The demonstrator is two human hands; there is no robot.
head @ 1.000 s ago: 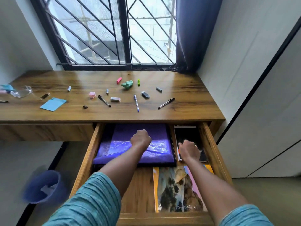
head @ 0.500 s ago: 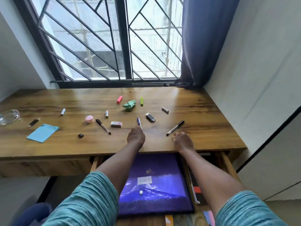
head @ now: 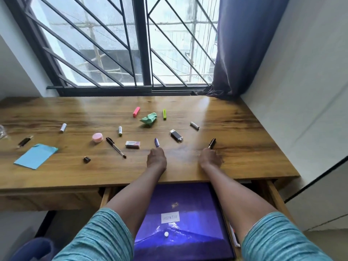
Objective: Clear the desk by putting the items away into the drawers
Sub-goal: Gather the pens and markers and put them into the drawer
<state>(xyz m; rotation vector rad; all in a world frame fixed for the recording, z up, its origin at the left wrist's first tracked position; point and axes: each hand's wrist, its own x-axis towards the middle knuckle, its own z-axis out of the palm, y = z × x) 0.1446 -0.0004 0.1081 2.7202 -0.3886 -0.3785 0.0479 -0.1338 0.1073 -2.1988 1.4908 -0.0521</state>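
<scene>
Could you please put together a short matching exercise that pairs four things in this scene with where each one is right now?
Things
1. blue notepad
2. purple folder
3. purple-capped pen
4. rightmost black pen

Places
A. inside the open drawer
B. near end held by the right hand
C. near end held by the left hand
D. lying flat at the far left of the desk

Pairs: 1-D, 2-A, 3-C, 4-B
</scene>
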